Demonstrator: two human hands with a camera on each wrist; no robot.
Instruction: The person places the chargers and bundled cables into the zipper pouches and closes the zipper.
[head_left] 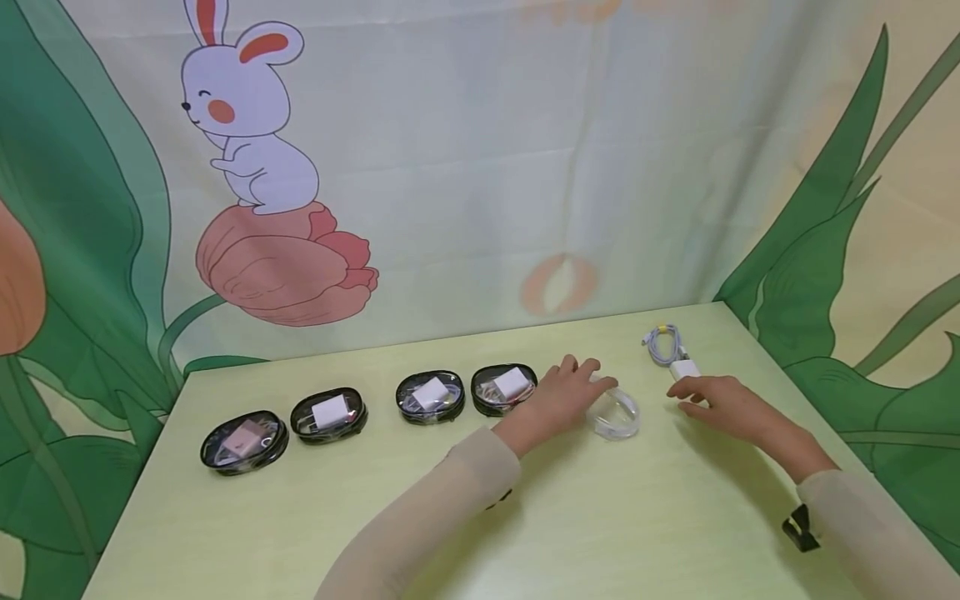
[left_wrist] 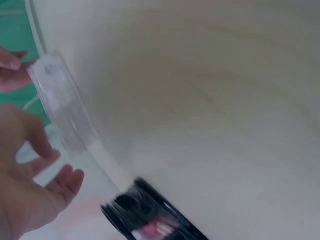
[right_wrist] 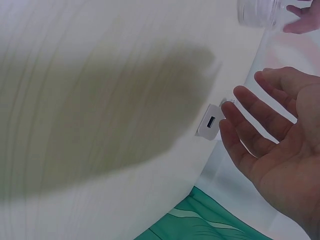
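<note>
My left hand [head_left: 561,395] hovers at the left side of a clear oval plastic case [head_left: 628,418]. In the left wrist view its fingers are bent and spread, with a gap between them and the case [left_wrist: 67,110]. Over on the right, my right hand [head_left: 723,406] is beside a white charger plug [head_left: 684,368]. The right wrist view shows loosely spread fingers close to the charger [right_wrist: 207,123], whose USB port faces the camera. A coiled grey cable [head_left: 676,340] with a yellow tie lies just behind the plug.
To the left stand several black-rimmed oval cases: one with a pink charger [head_left: 244,440], the others with white chargers, such as this case [head_left: 330,414] and another case [head_left: 431,397]. The case [head_left: 504,389] nearest my left hand is partly covered by it. A printed curtain [head_left: 450,208] backs the table.
</note>
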